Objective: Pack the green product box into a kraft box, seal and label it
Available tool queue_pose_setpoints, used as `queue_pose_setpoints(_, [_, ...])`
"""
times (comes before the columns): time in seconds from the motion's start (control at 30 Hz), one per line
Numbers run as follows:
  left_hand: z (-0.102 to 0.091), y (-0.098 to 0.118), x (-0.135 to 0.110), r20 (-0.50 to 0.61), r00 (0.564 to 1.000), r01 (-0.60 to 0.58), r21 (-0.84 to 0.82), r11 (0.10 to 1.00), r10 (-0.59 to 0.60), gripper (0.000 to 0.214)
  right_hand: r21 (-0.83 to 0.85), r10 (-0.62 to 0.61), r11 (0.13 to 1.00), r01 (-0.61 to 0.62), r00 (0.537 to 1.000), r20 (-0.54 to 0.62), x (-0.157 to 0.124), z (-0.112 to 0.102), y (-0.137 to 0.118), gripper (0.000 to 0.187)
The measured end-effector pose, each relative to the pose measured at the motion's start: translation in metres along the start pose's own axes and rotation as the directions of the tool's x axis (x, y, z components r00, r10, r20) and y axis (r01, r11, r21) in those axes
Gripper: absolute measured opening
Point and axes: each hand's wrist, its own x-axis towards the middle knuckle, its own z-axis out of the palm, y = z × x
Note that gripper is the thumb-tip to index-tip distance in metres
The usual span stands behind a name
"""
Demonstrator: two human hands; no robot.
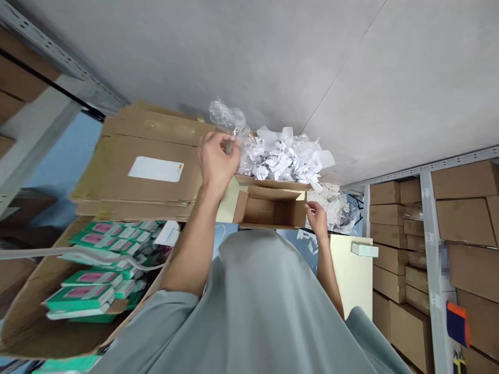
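Open carton, centre frame: likely light, stiffish, grab walls; right fingers pinching flap, left fingers curled, grip unclear.

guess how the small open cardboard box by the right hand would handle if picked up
The small cardboard box looks light for its size, since nothing shows inside it. Its thin walls would probably flex if squeezed, with the top open. Its flat sides make rolling unlikely.

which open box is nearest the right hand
The small cardboard box, its right end at the right hand; the larger open box of green packs sits farther left.
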Motion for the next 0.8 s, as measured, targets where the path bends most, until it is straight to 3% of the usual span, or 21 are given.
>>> queue_pose_setpoints(0.1, [-0.033,0.029,-0.027,-0.001,0.992,-0.124,-0.049,0.991,0.124,0.003,0.059,-0.059,0.997,0.058,0.998,0.018,-0.002,-0.011,-0.022,0.044])
queue_pose_setpoints(0.13, [-0.043,0.038,-0.038,0.051,0.985,-0.158,-0.075,0.985,0.162,0.007,0.096,-0.110,0.990,0.107,0.994,0.026,-0.004,-0.017,-0.033,0.045])
queue_pose_setpoints(0.2, [-0.059,0.054,-0.063,0.277,0.943,-0.144,-0.162,0.976,0.185,0.016,0.183,-0.253,0.953,0.240,0.966,0.051,-0.012,-0.027,-0.060,0.059])
queue_pose_setpoints(0.27, [-0.066,0.063,-0.086,0.525,0.822,-0.076,-0.283,0.956,0.220,0.024,0.249,-0.386,0.902,0.353,0.917,0.100,-0.019,-0.032,-0.086,0.096])
queue_pose_setpoints(0.3, [-0.066,0.066,-0.097,0.617,0.748,-0.034,-0.330,0.943,0.243,0.027,0.279,-0.423,0.884,0.375,0.895,0.140,-0.022,-0.031,-0.096,0.108])
queue_pose_setpoints(0.33, [-0.064,0.066,-0.106,0.676,0.690,-0.001,-0.357,0.934,0.259,0.029,0.313,-0.445,0.873,0.373,0.873,0.200,-0.024,-0.028,-0.103,0.107])
queue_pose_setpoints(0.37, [-0.060,0.064,-0.113,0.704,0.661,0.015,-0.358,0.934,0.260,0.030,0.351,-0.453,0.868,0.352,0.851,0.268,-0.025,-0.023,-0.107,0.095])
queue_pose_setpoints(0.4, [-0.054,0.060,-0.119,0.710,0.661,0.016,-0.335,0.942,0.242,0.031,0.390,-0.450,0.865,0.314,0.830,0.330,-0.025,-0.017,-0.107,0.078])
queue_pose_setpoints(0.47, [-0.041,0.046,-0.127,0.698,0.692,0.017,-0.273,0.962,0.186,0.032,0.470,-0.419,0.857,0.213,0.819,0.392,-0.023,0.000,-0.099,0.052])
queue_pose_setpoints(0.63, [0.004,-0.012,-0.134,0.722,0.687,0.205,-0.293,0.934,0.076,0.032,0.570,-0.304,0.818,0.080,0.901,0.310,-0.012,0.038,-0.057,0.043])
queue_pose_setpoints(0.73, [0.038,-0.046,-0.135,0.696,0.718,0.199,-0.158,0.967,-0.034,0.022,0.400,-0.285,0.908,0.120,0.879,0.382,-0.004,0.053,-0.040,0.029])
queue_pose_setpoints(0.8, [0.059,-0.062,-0.135,0.727,0.679,0.108,0.032,0.994,-0.097,0.022,0.148,-0.221,0.974,0.171,0.856,0.467,0.003,0.062,-0.035,0.029])
